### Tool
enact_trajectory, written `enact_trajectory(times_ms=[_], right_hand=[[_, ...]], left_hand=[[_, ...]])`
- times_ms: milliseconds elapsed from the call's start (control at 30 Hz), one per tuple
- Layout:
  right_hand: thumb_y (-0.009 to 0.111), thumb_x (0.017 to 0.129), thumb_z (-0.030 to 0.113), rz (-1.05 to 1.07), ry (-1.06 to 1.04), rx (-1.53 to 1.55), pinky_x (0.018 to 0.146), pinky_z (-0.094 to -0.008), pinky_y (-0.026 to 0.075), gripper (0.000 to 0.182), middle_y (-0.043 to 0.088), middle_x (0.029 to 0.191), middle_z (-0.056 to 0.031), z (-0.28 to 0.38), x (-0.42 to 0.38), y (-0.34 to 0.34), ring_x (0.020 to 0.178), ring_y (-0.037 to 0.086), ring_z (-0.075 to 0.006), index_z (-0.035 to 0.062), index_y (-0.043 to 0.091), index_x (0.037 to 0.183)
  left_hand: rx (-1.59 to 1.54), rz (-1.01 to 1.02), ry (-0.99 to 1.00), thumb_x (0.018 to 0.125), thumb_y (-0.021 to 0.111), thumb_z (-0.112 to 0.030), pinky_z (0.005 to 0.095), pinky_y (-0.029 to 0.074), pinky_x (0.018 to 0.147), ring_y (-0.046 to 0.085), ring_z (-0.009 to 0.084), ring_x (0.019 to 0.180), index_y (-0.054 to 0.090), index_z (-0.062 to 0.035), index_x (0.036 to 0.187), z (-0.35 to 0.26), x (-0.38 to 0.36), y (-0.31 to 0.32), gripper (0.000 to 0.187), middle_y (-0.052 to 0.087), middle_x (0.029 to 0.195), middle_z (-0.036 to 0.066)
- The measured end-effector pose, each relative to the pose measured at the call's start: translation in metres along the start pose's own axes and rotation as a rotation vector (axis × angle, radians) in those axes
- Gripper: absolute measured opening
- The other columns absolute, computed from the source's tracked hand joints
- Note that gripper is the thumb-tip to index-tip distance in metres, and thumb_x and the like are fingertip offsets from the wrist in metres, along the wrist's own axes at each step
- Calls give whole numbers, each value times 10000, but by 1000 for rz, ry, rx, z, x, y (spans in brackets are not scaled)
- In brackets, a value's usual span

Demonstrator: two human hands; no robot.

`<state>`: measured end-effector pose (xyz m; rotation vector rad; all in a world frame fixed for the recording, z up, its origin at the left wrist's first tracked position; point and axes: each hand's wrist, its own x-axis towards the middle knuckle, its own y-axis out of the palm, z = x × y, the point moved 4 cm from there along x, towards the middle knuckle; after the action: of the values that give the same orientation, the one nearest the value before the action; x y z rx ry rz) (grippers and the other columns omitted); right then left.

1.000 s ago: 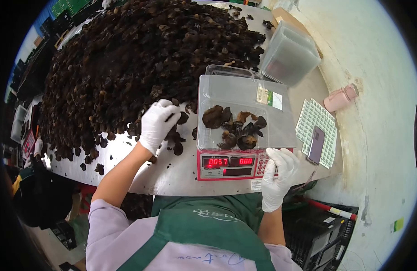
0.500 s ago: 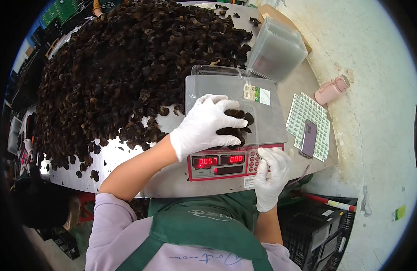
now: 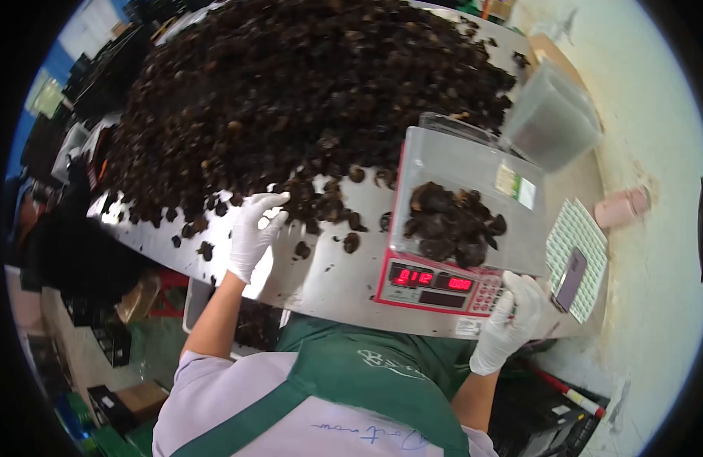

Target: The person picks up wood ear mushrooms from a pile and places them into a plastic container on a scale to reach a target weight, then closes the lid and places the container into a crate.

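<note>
My left hand [image 3: 254, 236], in a white glove, is at the near edge of a big heap of dark wood ear mushrooms [image 3: 290, 91]. Its thumb and forefinger are apart beside some loose pieces, with nothing visible between them. Gloved too, my right hand [image 3: 511, 324] rests by the keypad at the near right corner of a red-framed scale [image 3: 421, 301]. Its fingers are loosely bent and hold nothing that I can see. A pile of wood ears [image 3: 452, 225] lies on the scale's platform, whose red display reads about 0.112.
Clear plastic boxes [image 3: 553, 118] stand stacked behind the scale. To the right are a label sheet [image 3: 576, 244] with a phone [image 3: 570, 280] on it, and a pink bottle [image 3: 624, 207]. Black crates [image 3: 530, 419] stand below the table's right end.
My left hand has left the mushrooms on the scale and moved left to the heap. The display went from 0.057 to about 0.112. My right hand stays by the keypad. The view has shifted.
</note>
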<state>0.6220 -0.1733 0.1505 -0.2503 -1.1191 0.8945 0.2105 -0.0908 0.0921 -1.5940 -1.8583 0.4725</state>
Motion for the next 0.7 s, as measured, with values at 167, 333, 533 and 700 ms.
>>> enact_trajectory(times_ms=[167,333,533,700], right_hand=[[574,876,-12,17,-107,-31,1118,-492,361,261,680,1068,-24,16,7,11,1057,605,-261,98,698,1077],[570,886,-10,29,-82,-25,1124,-496,356,257,678,1064,-25,21,9,10,1054,602,-258,97,700,1081],[565,905,1,39,-72,-42,1137,-509,343,247,675,1058,-26,19,5,7,1054,598,-253,95,704,1085],[566,909,7,38,-89,-37,1146,-518,332,242,676,1058,-26,19,7,6,1051,599,-252,96,703,1088]], left_hand=[[245,-10,53,767,796,-156,420,452,1034,548,343,1208,657,-171,1306,0,-5,30,556,581,1326,164],[516,65,276,735,806,-460,528,408,1066,493,396,1273,582,-281,1400,-17,24,70,724,457,1490,170],[491,283,322,786,778,-390,472,460,980,549,347,1191,647,-265,1319,-8,34,91,563,544,1378,115],[214,272,341,830,761,-217,337,516,844,636,251,983,730,-116,1082,7,42,85,273,627,1034,70]])
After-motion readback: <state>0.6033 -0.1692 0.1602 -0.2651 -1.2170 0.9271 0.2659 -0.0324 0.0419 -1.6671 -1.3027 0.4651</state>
